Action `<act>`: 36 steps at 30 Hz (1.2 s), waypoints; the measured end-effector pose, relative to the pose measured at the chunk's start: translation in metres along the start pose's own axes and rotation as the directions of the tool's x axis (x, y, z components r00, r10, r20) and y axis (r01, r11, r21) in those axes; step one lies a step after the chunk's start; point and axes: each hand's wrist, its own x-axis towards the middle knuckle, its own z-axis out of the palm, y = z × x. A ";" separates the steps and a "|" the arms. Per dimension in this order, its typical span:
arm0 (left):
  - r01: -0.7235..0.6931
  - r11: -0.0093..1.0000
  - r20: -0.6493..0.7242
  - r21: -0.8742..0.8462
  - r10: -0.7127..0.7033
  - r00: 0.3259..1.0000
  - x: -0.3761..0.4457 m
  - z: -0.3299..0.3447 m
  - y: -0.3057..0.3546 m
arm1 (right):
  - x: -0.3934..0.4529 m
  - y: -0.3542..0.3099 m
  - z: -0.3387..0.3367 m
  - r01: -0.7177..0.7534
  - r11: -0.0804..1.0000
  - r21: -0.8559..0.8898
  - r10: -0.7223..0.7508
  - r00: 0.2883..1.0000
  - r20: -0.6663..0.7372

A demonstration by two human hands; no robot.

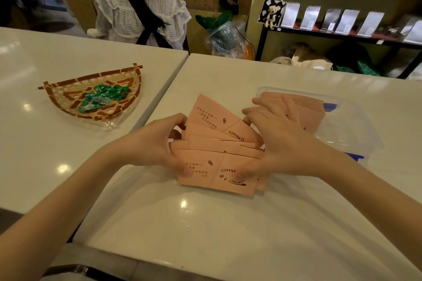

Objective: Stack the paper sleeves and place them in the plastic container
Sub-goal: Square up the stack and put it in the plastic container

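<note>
Several flat pink paper sleeves [214, 155], printed with "COFFEE" and a cup drawing, lie fanned out on the white table in front of me. My left hand [159, 141] grips their left edges, thumb on the front sleeve. My right hand [274, 143] holds their right edges, fingers spread over the top. Just behind my right hand sits a clear plastic container [356, 125] with blue latches. Inside it lies a neat stack of more pink sleeves [306, 102], partly hidden by my right hand.
A woven bamboo basket [68, 98] with green wrapped candies stands on the adjoining table to the left, past a gap between the two tables. A person in a white blouse [141, 11] stands beyond the tables. Shelves with pouches [347, 20] line the back right.
</note>
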 end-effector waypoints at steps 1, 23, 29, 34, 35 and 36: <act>-0.025 1.000 -0.022 0.014 0.025 0.999 -0.003 0.002 0.001 | -0.004 -0.001 0.001 0.004 1.000 -0.007 -0.004 1.000 -0.019; -0.209 0.975 -0.190 0.074 0.219 0.957 -0.024 0.042 0.016 | -0.051 0.002 0.016 0.128 0.984 -0.127 -0.132 0.991 -0.027; -0.136 0.987 -0.254 0.082 0.153 0.955 -0.030 0.043 0.010 | -0.050 0.007 0.023 0.159 0.987 -0.010 -0.159 0.984 -0.080; -0.169 0.982 -0.289 0.080 0.185 0.939 -0.025 0.048 0.024 | -0.059 0.020 0.016 0.143 0.989 0.026 -0.139 0.982 -0.127; -0.183 0.980 -0.281 0.084 0.199 0.939 -0.023 0.051 0.029 | -0.064 0.025 0.013 0.132 0.990 0.039 -0.126 0.983 -0.137; -0.196 0.976 -0.269 0.093 0.214 0.939 -0.019 0.055 0.035 | -0.070 0.032 0.010 0.121 0.991 0.051 -0.112 0.983 -0.144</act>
